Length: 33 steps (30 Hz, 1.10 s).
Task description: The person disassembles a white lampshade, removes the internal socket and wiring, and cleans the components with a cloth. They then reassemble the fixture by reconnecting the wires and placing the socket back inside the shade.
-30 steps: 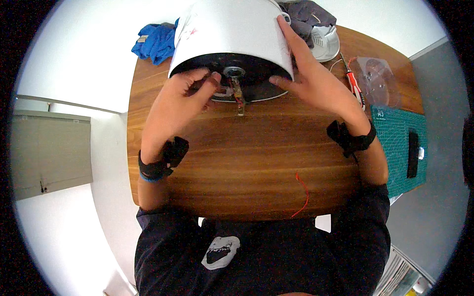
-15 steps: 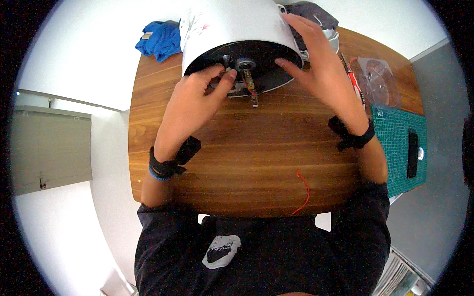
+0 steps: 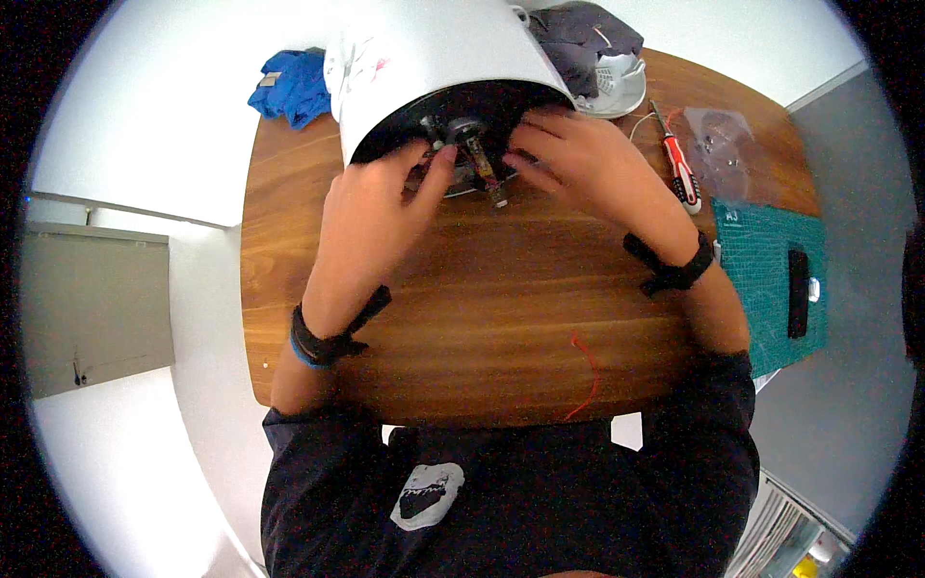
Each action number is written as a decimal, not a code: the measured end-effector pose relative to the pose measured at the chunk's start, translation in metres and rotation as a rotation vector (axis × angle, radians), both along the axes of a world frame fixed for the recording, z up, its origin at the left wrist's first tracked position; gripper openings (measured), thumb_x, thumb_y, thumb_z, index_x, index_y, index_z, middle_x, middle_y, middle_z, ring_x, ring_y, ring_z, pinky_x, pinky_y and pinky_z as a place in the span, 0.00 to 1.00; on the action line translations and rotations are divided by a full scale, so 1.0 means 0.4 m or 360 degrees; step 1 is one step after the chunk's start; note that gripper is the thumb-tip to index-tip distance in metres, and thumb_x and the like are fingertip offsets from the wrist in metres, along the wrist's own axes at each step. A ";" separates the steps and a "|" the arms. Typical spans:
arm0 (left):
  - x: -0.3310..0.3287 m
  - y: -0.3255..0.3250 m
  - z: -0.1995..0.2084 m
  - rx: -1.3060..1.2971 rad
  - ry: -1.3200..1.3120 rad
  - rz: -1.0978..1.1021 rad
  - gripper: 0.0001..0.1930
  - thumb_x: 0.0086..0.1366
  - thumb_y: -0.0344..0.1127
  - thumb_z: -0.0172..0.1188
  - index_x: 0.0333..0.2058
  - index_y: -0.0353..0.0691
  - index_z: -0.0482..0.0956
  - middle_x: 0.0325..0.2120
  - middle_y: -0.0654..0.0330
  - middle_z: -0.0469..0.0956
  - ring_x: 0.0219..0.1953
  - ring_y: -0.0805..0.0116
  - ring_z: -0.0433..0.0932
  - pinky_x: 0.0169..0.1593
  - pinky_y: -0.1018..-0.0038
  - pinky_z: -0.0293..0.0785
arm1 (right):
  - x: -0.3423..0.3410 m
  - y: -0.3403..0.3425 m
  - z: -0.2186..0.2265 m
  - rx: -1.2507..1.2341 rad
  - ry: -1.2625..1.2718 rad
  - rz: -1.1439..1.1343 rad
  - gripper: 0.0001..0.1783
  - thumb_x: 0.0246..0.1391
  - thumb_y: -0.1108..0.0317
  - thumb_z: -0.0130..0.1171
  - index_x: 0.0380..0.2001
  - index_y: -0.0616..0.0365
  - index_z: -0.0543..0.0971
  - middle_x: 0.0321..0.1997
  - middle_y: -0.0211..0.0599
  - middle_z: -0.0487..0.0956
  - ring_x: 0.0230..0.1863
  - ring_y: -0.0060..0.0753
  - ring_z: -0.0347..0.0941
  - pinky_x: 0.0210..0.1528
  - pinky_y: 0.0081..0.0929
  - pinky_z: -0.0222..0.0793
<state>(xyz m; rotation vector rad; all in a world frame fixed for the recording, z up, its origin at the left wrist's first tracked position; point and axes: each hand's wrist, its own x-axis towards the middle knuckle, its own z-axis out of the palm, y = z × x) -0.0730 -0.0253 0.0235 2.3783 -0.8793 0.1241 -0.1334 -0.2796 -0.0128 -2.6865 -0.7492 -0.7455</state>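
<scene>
A white cylindrical appliance housing [image 3: 443, 48] with a printed pattern lies on its side, its dark open end facing me. Inside sit a round dark metal part and a narrow strip-like component [image 3: 485, 171], which sticks out past the rim with thin wires on it. My left hand [image 3: 371, 197] reaches in at the left of the opening, thumb and finger closed around something small beside the round part; what it is stays hidden. Slightly blurred, my right hand [image 3: 583, 159] is at the right side of the opening, fingers apart and nothing visible in them, close to the strip.
A red and white screwdriver [image 3: 680, 171] lies to the right, beside a clear plastic piece [image 3: 723, 149] and a green cutting mat [image 3: 761, 289] with a black bar on it. Blue cloth [image 3: 294, 89], dark cloth [image 3: 583, 39] and a white basket-like part [image 3: 617, 87] flank the housing. A red wire [image 3: 591, 371] lies near the front edge.
My right hand has come off the housing's outer right side and moved left and in to the opening. My left hand stays at the same spot inside. The strip-like component tilts slightly more.
</scene>
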 end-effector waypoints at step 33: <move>-0.024 0.023 0.069 -0.0397 -0.0024 -0.0895 0.05 0.65 0.25 0.68 0.39 0.37 0.84 0.44 0.55 0.88 0.49 0.54 0.87 0.54 0.63 0.81 | 0.042 -0.034 -0.046 0.0679 0.0816 -0.0060 0.18 0.66 0.65 0.67 0.51 0.61 0.74 0.48 0.48 0.83 0.51 0.44 0.82 0.53 0.39 0.77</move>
